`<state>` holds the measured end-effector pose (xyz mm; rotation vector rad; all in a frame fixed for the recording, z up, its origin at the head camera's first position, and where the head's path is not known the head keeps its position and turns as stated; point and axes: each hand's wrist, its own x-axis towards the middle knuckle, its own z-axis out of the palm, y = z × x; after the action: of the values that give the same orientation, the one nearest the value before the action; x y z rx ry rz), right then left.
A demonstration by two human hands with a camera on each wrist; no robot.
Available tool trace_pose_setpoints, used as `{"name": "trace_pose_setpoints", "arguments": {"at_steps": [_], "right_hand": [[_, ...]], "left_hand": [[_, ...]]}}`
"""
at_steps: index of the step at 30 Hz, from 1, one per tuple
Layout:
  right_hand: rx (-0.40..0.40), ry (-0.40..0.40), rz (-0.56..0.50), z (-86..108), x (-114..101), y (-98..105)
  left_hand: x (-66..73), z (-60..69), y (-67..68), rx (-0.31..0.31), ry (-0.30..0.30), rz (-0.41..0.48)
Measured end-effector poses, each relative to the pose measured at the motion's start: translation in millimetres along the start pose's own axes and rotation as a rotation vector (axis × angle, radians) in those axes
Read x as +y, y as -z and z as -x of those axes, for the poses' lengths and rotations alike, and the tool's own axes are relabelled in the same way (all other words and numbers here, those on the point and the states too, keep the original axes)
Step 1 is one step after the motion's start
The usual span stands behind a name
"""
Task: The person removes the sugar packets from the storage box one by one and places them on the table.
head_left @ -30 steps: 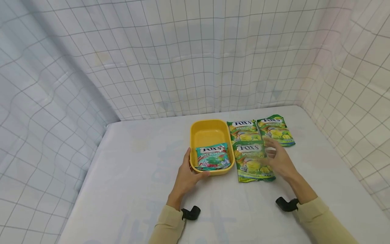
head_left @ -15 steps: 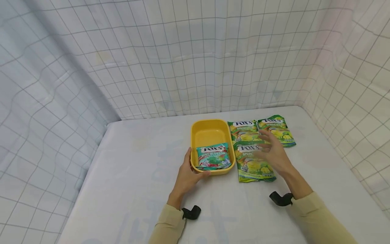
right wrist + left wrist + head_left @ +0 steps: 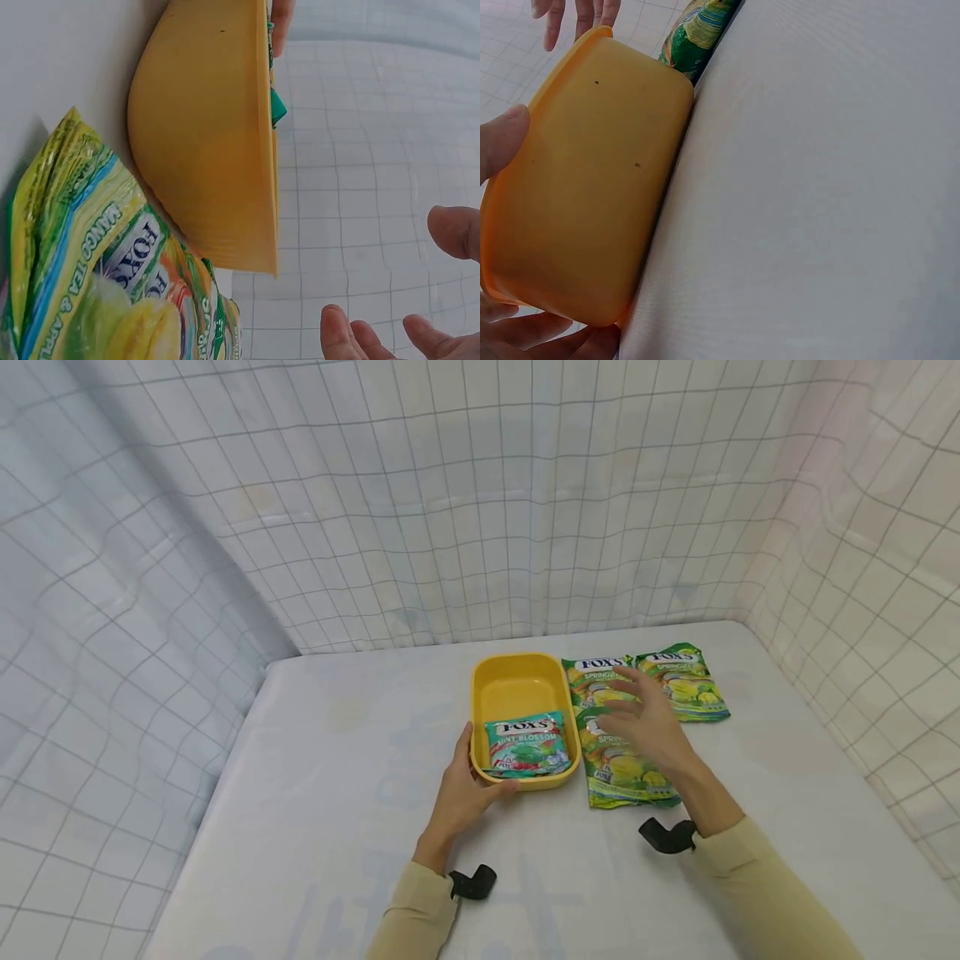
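Observation:
My left hand (image 3: 460,793) grips the near left corner of a yellow plastic tub (image 3: 517,693), thumb at the near rim and fingers along the left side. Inside the tub, at its near end, lies a teal Fox's Mint Blossom candy bag (image 3: 527,745). Above the green Fox's Spring Tea candy bags my right hand (image 3: 651,720) hovers with fingers apart, holding nothing. It partly covers the near green bag (image 3: 626,772) and the far left green bag (image 3: 588,681). In the right wrist view, its fingers (image 3: 337,330) stand apart from the tub's wall.
A third green candy bag (image 3: 682,681) lies at the far right of the white table (image 3: 337,777). Grid-patterned white curtains (image 3: 487,527) hang behind the table and on both sides.
My right hand has moved left over the green bags, toward the tub. The left hand keeps its grip, and the tub and bags stay in place.

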<state>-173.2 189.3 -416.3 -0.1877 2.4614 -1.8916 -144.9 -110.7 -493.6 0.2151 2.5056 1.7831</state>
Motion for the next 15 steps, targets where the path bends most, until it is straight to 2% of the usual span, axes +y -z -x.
{"name": "trace_pose_setpoints", "arguments": {"at_steps": [11,15], "right_hand": [[-0.066,0.014,-0.109,-5.1,-12,-14],[-0.093,0.005,-0.107,-8.2,-14,-19]], "left_hand": [[-0.2,-0.3,-0.9,0.004,0.002,-0.003],[-0.1,0.0,-0.3,0.004,0.001,-0.003]]}}
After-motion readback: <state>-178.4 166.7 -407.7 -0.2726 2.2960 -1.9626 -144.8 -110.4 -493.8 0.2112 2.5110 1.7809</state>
